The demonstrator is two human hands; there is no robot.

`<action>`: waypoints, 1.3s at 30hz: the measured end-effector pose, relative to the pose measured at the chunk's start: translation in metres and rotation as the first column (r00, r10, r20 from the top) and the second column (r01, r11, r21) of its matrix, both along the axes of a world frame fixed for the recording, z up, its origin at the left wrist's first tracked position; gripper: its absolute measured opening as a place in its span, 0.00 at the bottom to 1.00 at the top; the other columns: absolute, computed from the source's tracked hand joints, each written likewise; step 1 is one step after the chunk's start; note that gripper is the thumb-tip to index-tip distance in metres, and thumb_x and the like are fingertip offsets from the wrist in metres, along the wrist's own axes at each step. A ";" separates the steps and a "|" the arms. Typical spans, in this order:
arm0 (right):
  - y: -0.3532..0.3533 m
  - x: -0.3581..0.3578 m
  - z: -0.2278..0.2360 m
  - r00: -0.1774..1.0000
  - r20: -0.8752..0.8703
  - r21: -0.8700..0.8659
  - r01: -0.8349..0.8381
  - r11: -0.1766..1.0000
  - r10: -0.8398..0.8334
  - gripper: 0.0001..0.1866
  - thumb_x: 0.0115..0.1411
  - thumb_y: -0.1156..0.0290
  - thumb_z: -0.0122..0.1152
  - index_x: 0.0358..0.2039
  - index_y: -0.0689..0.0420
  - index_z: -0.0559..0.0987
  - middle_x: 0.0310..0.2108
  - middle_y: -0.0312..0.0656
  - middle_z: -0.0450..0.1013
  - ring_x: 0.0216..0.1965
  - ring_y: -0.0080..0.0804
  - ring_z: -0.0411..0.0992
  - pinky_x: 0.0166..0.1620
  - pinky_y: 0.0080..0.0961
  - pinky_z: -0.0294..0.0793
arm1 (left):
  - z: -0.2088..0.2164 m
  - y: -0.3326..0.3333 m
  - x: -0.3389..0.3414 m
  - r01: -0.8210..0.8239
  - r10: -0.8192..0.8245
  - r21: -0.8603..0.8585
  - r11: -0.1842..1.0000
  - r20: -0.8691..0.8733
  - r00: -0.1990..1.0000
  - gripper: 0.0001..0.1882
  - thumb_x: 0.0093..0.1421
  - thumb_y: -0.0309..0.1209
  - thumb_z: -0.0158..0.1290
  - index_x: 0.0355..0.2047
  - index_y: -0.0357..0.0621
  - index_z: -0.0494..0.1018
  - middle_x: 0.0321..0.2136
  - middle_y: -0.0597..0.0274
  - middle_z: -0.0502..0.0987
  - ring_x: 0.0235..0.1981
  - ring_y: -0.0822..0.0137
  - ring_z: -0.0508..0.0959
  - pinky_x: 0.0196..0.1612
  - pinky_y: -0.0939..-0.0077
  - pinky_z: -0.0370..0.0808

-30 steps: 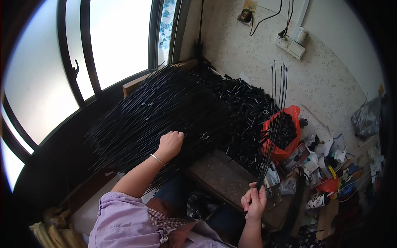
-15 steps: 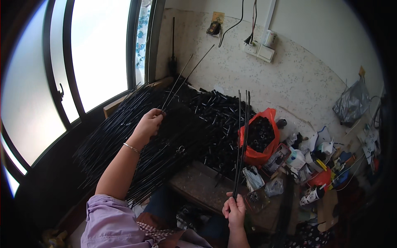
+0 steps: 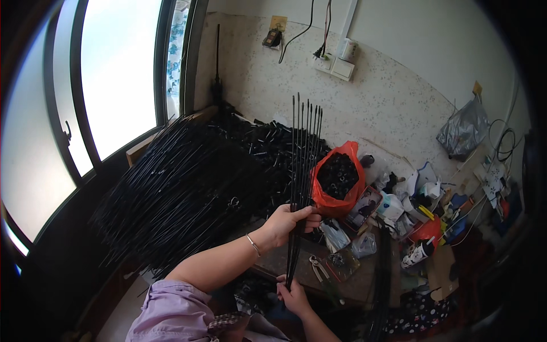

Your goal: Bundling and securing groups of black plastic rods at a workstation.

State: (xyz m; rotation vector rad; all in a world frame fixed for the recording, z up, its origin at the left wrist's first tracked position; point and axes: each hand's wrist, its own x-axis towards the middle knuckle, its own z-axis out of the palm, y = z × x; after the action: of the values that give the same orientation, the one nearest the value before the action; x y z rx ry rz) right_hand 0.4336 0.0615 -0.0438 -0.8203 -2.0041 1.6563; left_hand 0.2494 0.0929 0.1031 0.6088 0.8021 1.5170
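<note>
Several thin black rods [image 3: 307, 148] stand almost upright in front of me, their tops fanned slightly apart. Partway up them, my left hand [image 3: 288, 223] is closed round the rods, its thumb and fingers pointing right. Lower down, my right hand [image 3: 293, 296] grips their bottom ends, where they come together. To the left lies a large heap of similar long black rods [image 3: 176, 182]. Behind the held rods is a pile of short black tube-like pieces [image 3: 268, 142].
Right of the rods, a red plastic bag [image 3: 336, 206] holds small black parts. Pliers [image 3: 320, 272] rest on the brown bench [image 3: 364, 288]. Clutter and a dark patterned bottle [image 3: 419, 253] crowd the right. A grey bag [image 3: 462, 128] hangs on the wall; windows [image 3: 119, 68] are at left.
My left hand has moved right and down from the heap with its rods, joining the ones in my right hand. My right hand has shifted left and slightly down. The view has turned a little; pliers now show.
</note>
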 end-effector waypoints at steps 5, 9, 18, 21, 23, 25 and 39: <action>0.015 0.017 -0.023 0.998 0.005 0.210 -0.064 0.976 0.065 0.17 0.56 0.68 0.58 0.45 0.59 0.71 0.37 0.42 0.73 0.39 0.29 0.71 0.45 0.25 0.68 | -0.017 -0.005 0.004 0.126 -0.100 0.144 0.982 -0.179 0.979 0.11 0.58 0.25 0.51 0.41 0.32 0.71 0.34 0.53 0.77 0.36 0.65 0.78 0.42 0.74 0.76; 0.025 -0.003 0.021 0.766 -0.550 -0.546 -0.028 0.837 -0.333 0.31 0.60 0.48 0.47 0.52 0.61 0.65 0.46 0.49 0.70 0.50 0.38 0.68 0.53 0.35 0.64 | -0.037 -0.030 0.011 0.391 -0.244 0.203 0.898 -0.510 0.825 0.08 0.57 0.23 0.52 0.38 0.35 0.74 0.32 0.61 0.78 0.34 0.71 0.78 0.39 0.77 0.75; 0.112 -0.055 0.064 0.870 -0.229 -0.820 0.070 0.568 -0.437 0.37 0.60 0.39 0.36 0.54 0.61 0.60 0.51 0.55 0.64 0.48 0.52 0.67 0.51 0.46 0.66 | -0.155 -0.058 0.009 0.594 0.237 0.322 0.737 -0.946 0.219 0.17 0.47 0.25 0.56 0.40 0.45 0.75 0.34 0.57 0.77 0.34 0.57 0.77 0.38 0.68 0.75; 0.156 -0.062 0.042 0.839 -0.156 -0.426 0.419 0.802 -0.521 0.40 0.59 0.38 0.38 0.60 0.58 0.53 0.60 0.50 0.54 0.59 0.45 0.55 0.61 0.42 0.49 | -0.163 -0.039 0.007 0.388 0.340 0.439 0.811 -0.892 0.297 0.12 0.47 0.30 0.57 0.33 0.43 0.74 0.31 0.55 0.74 0.35 0.54 0.75 0.39 0.65 0.73; 0.152 -0.062 0.053 0.830 -0.205 -0.264 0.463 0.846 -0.519 0.42 0.59 0.37 0.32 0.62 0.59 0.50 0.63 0.49 0.49 0.65 0.40 0.43 0.64 0.39 0.34 | -0.169 -0.036 0.001 0.331 0.358 0.437 0.836 -0.892 0.276 0.13 0.47 0.31 0.57 0.34 0.43 0.74 0.35 0.54 0.75 0.40 0.54 0.74 0.44 0.66 0.72; 0.126 -0.054 0.080 0.882 -0.399 -0.414 0.071 0.907 -0.251 0.39 0.61 0.39 0.27 0.55 0.62 0.64 0.55 0.52 0.62 0.59 0.42 0.57 0.60 0.37 0.51 | -0.185 -0.037 -0.003 0.347 0.505 0.500 0.794 -0.859 0.084 0.16 0.47 0.30 0.57 0.38 0.40 0.73 0.38 0.55 0.75 0.43 0.53 0.74 0.51 0.64 0.69; 0.134 -0.118 0.033 0.687 0.721 0.591 -0.679 0.436 0.092 0.09 0.48 0.70 0.56 0.31 0.55 0.78 0.32 0.45 0.74 0.34 0.43 0.74 0.37 0.34 0.73 | -0.185 -0.041 0.005 0.296 0.427 0.385 0.874 -0.899 -0.093 0.22 0.39 0.37 0.59 0.33 0.33 0.74 0.41 0.51 0.74 0.50 0.56 0.70 0.58 0.63 0.62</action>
State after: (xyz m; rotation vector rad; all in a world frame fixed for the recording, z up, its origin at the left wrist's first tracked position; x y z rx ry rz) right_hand 0.3157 0.1959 -0.0112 -0.4723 -3.2300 0.2895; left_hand 0.2544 0.0523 -0.0823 2.4157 1.6138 1.0346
